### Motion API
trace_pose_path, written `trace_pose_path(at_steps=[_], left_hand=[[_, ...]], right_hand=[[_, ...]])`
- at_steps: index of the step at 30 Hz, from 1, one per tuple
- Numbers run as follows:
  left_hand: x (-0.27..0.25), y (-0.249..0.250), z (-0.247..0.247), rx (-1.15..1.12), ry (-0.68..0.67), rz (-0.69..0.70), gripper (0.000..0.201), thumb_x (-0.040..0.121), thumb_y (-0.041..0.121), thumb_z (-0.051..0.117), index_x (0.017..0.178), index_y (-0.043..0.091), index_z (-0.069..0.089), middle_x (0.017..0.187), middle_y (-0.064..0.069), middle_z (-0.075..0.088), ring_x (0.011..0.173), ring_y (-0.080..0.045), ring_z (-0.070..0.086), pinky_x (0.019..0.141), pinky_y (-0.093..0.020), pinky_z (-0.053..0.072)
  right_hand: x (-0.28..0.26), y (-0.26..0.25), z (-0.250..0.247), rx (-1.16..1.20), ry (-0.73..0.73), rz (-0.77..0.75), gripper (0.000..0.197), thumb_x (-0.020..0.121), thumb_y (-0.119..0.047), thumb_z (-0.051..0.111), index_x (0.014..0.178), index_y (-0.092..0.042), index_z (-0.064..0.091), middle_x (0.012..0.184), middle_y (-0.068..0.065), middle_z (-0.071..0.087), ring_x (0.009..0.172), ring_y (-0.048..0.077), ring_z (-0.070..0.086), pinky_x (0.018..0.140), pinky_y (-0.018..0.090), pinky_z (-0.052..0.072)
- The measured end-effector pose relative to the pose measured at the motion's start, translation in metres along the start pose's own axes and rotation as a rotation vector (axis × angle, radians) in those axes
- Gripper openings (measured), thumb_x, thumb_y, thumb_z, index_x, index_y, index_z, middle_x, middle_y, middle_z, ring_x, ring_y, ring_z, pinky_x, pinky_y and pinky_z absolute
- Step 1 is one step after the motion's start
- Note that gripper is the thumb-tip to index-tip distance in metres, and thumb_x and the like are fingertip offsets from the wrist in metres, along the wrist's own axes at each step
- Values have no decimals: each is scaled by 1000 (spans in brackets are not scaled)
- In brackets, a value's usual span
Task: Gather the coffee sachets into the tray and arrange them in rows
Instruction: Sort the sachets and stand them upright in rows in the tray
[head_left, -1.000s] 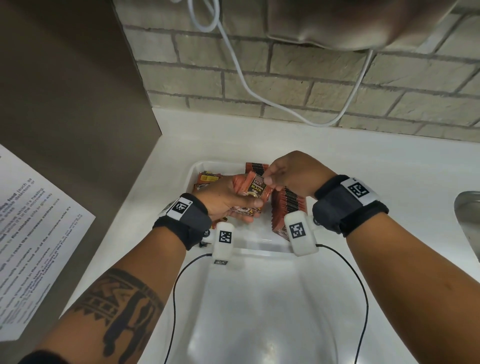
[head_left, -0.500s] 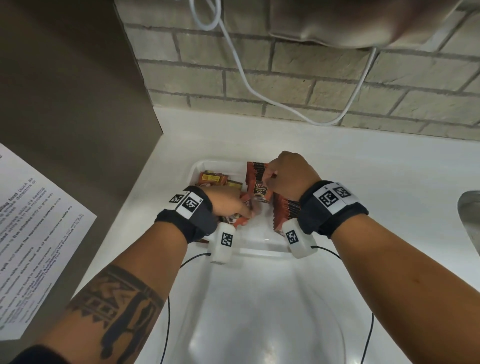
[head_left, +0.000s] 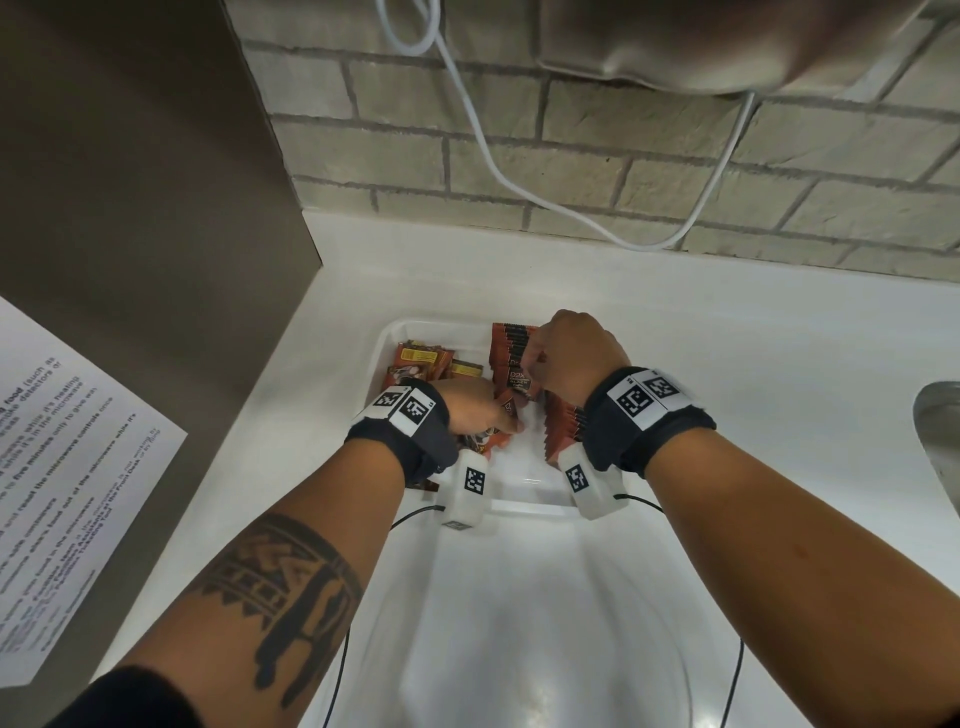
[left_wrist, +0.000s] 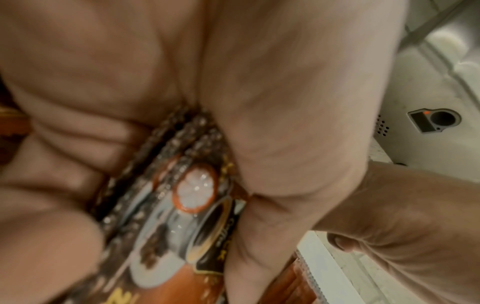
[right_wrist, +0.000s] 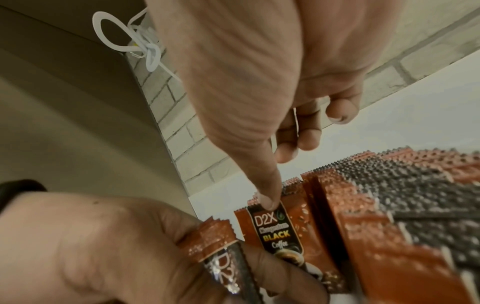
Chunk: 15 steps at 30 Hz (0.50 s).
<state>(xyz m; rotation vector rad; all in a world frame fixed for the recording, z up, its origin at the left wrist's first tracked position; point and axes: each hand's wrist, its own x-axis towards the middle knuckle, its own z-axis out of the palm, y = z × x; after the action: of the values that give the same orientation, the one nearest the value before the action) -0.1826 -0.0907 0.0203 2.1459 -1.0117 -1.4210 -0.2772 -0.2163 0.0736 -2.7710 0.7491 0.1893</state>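
Observation:
A white tray (head_left: 524, 506) sits on the white counter. Along its right side, brown coffee sachets (head_left: 563, 426) stand on edge in a row (right_wrist: 389, 195). Several loose sachets (head_left: 421, 358) lie at the tray's back left. My left hand (head_left: 478, 410) is low in the tray and grips a small bundle of sachets (left_wrist: 182, 205), seen in the right wrist view too (right_wrist: 215, 242). My right hand (head_left: 571, 353) pinches the top edge of one "D2X Black" sachet (right_wrist: 280, 232) at the row's front, its thumb tip (right_wrist: 270, 202) on the sachet's face.
A brown panel (head_left: 130, 208) with a paper notice (head_left: 62, 467) walls off the left. Behind the counter is a brick wall with a white cable (head_left: 493, 171) hanging across it. A metal sink edge (head_left: 940, 431) shows at the far right. Something of clear plastic (head_left: 519, 649) lies before the tray.
My right hand took one sachet from the left hand's bundle and carried it to the row. The left hand sank lower into the tray with the rest of the bundle.

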Motion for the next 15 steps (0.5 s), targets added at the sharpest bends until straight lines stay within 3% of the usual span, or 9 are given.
trace_pose_path(at_steps=[3, 7, 15], left_hand=[[3, -1, 0, -1, 12, -26, 54, 73, 47, 69, 106, 4, 72, 108, -21, 72, 100, -46, 66, 96, -58, 52], [5, -1, -1, 18, 9, -20, 38, 88, 39, 69, 105, 5, 72, 108, -18, 73, 102, -43, 67, 98, -56, 52], [7, 1, 0, 40, 12, -19, 33, 94, 34, 65, 104, 4, 73, 109, -18, 73, 104, -41, 67, 98, -54, 52]], right_hand=[[0, 1, 0, 18, 0, 11, 19, 86, -16, 57, 92, -16, 75, 100, 3, 66, 96, 24, 62, 87, 41, 55], [3, 3, 2, 46, 0, 31, 16, 82, -14, 59, 87, -17, 75, 95, 0, 68, 92, 22, 64, 84, 40, 56], [3, 8, 2, 88, 11, 19, 16, 82, -12, 61, 80, -20, 75, 91, -2, 67, 88, 20, 63, 78, 38, 55]])
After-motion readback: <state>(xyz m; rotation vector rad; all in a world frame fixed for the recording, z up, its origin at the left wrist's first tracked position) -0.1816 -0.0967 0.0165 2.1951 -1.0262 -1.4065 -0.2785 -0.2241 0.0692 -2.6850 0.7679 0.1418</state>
